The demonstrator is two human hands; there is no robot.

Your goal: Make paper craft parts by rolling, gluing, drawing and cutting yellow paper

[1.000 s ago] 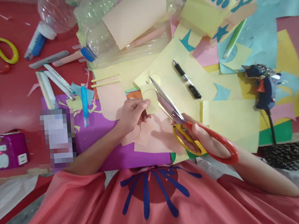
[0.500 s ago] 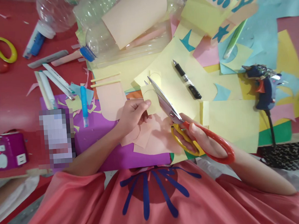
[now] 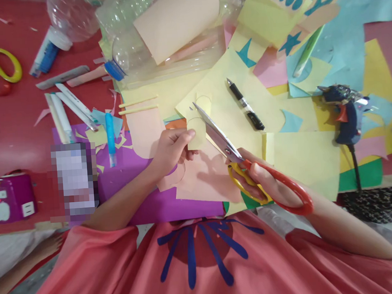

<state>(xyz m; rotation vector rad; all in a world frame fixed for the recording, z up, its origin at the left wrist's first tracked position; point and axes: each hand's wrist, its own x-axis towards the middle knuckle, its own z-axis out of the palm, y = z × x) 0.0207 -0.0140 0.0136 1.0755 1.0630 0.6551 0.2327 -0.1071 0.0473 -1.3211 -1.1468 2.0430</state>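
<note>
My left hand pinches a small pale yellow paper piece between thumb and fingers. A curved line is drawn near the paper's top edge. My right hand grips scissors by their red and yellow handles. Their blades point up and left, slightly parted, with the tips by the paper's upper right side; whether they touch it I cannot tell. Beneath my hands lie peach paper and a purple sheet. A black pen rests on pale yellow paper beyond the scissors.
Clear plastic bottles lie at the back. A glue gun with a cord is on the right. Several markers, a phone and a purple box-like device are on the left. Another person's hand shows at lower left.
My right hand and the scissors have shifted slightly right and down. My left hand with the paper moved a little left. The other person's hand has come into view at lower left.
</note>
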